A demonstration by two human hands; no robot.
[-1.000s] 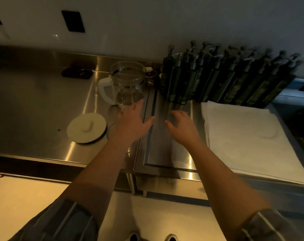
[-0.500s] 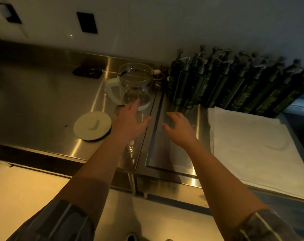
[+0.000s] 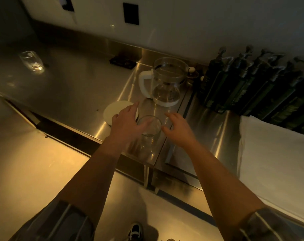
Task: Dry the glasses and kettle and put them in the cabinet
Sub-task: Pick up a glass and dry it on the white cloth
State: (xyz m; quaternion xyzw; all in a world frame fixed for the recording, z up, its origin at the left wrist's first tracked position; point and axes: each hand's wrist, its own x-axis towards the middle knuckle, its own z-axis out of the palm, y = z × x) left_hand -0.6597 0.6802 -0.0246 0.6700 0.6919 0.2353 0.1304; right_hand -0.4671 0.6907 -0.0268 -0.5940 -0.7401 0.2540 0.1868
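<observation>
A clear drinking glass stands upright near the front edge of the steel counter. My left hand is at its left side with fingers spread, thumb by the rim. My right hand hovers just right of the glass, fingers loosely spread, holding nothing. Behind them stands the glass kettle with a white handle and base, lid off. Its round white lid lies flat on the counter, partly under my left hand. A second glass stands far back left.
A row of several dark pump bottles lines the wall at the right. A folded white towel lies on the counter's right part. A small black item rests against the backsplash. The floor and my shoe show below.
The camera swung left and down. Both hands drew back toward the counter's front edge and now flank the near glass; the far left glass has come into view.
</observation>
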